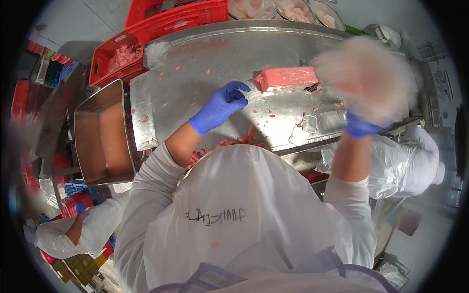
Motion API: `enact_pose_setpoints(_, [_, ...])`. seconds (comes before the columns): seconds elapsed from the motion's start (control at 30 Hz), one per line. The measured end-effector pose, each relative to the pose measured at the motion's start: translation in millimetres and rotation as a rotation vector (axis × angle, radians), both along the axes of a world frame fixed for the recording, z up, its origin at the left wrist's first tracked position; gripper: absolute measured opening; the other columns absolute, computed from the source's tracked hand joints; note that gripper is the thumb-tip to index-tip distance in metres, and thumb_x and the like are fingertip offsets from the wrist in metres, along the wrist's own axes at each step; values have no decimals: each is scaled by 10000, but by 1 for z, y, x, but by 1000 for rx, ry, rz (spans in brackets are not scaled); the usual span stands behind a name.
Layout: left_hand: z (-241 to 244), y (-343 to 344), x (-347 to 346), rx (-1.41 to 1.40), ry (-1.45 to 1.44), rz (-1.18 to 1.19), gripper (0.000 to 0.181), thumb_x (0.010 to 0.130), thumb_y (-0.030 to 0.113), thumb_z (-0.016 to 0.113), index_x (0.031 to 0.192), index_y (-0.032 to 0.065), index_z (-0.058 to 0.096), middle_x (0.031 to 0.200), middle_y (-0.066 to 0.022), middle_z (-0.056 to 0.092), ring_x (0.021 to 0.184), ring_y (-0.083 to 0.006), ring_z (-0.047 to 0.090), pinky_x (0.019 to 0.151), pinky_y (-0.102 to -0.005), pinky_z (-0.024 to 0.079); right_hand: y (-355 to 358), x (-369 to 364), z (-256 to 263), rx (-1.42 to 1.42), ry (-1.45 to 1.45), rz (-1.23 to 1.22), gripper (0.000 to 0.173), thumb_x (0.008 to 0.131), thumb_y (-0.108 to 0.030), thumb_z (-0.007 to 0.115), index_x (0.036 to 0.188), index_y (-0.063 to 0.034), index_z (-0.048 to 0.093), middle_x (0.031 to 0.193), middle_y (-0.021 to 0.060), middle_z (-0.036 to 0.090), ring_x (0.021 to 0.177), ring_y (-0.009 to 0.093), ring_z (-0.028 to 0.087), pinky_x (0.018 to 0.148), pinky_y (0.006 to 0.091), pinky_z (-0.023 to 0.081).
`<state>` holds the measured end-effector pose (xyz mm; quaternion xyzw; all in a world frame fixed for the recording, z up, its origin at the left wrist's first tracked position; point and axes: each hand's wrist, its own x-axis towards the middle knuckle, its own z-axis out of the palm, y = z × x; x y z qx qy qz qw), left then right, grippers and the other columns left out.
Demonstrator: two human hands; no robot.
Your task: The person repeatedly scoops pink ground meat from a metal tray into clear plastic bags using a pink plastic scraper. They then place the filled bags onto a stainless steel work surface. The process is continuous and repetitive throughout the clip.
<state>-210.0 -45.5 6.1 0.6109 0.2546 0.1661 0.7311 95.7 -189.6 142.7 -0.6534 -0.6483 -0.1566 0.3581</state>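
My left hand [219, 108], in a blue glove, hovers over the steel table [183, 91] with its fingers loosely curved and nothing between them. To the right of its fingertips lies a pink block of what looks like meat [287, 77], wrapped in clear plastic film. On the right, my gloved right hand [361, 126] is mostly covered by a pale translucent mass, apparently plastic film [370, 73], which is heavily motion-blurred. That hand seems to hold the film, though its fingers are hidden. Small red scraps [271, 111] dot the table between both hands.
A red crate [97, 67] with pink meat and a deep steel bin [102, 135] stand left. Steel trays [296, 11] line the back. Red trimmings [238, 141] lie at the front edge. Co-workers in white stand at left [91, 227] and right [395, 164].
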Motion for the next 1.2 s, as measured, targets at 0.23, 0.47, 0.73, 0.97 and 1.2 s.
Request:
enact_pose_setpoints(0.23, [-15,-5,78,293,328,-382,315,957,259,697,1214,91,629,939,-31,629,887,-138,617,868,-307,504,147,211,80,-960,89,-273,511,918,-462,674,1255,-77,660,1105,79,687,987,194,601,892,365,498])
enact_pose_setpoints(0.47, [-66,38,112,203,426,-292,329,965,287,679,1205,65,636,988,-61,657,923,-157,624,850,-331,511,114,162,-210,-1121,1132,229,653,947,-537,664,1400,-71,604,1280,56,677,1112,150,633,938,306,497])
enact_pose_setpoints(0.73, [-125,121,188,277,546,-93,283,965,280,666,1059,13,675,951,-64,684,830,-149,632,814,-317,516,-24,118,-337,-874,2025,61,526,1017,-478,546,1406,-127,594,1228,32,704,1114,155,642,971,324,462])
enact_pose_setpoints(0.97, [-186,146,313,247,561,-181,447,922,360,712,1190,7,657,1105,-106,704,994,-187,650,914,-336,509,-1,136,-386,-370,2132,-197,620,957,-367,675,1473,-95,463,1311,16,616,1176,167,577,1031,406,437])
enact_pose_setpoints(1.2, [-216,112,333,-168,509,-418,628,880,352,751,1366,8,552,1259,-133,645,1094,-231,648,981,-362,501,48,120,-381,-46,2293,-317,483,932,-253,693,1364,-92,549,1291,37,623,1186,205,581,1032,400,442])
